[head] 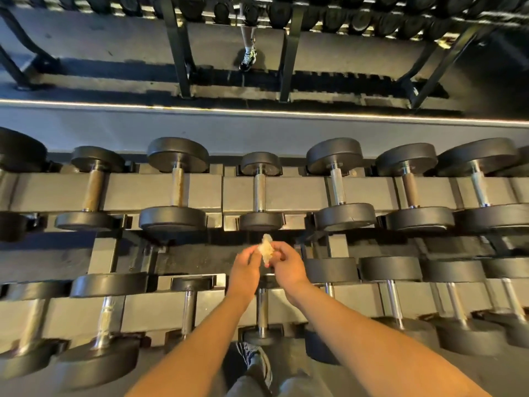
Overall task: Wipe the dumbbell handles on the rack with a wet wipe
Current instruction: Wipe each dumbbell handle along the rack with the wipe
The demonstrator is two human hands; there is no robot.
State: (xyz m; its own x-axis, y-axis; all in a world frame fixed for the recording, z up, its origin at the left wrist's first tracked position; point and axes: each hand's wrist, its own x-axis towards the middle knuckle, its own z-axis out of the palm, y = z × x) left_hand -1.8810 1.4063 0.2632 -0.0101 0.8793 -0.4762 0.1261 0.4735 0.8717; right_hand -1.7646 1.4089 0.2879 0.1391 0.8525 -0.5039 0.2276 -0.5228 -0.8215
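1. Rack: two tiers of grey steel cradles running left to right, with a mirror wall behind.
2. Dumbbells: a row on each tier, each lying front to back in its cradle, with black round heads. I judge them heavy and rigid. They should sit firm under a rubbing hand, so there is no need to lift any.
3. Handles: the small upper dumbbell straight beyond the hands has a bright metal bar. Two bars at upper left look brown, perhaps rust. A lower-tier handle lies directly under the hands, its far end hidden by the wrists.
4. Left hand and right hand: raised together over the gap between tiers, touching no dumbbell. The fingers of both are curled, and fingertips and thumbs pinch the wipe from either side.
5. Wet wipe: a crumpled wad, pale with a tan tinge, poking up above the fingertips.
   - Likely light, limp and damp, so it will mould to a bar.
   - Best hold: wrap it round a handle under one palm and slide it end to end.
   - A rough grip surface could snag so thin a sheet.
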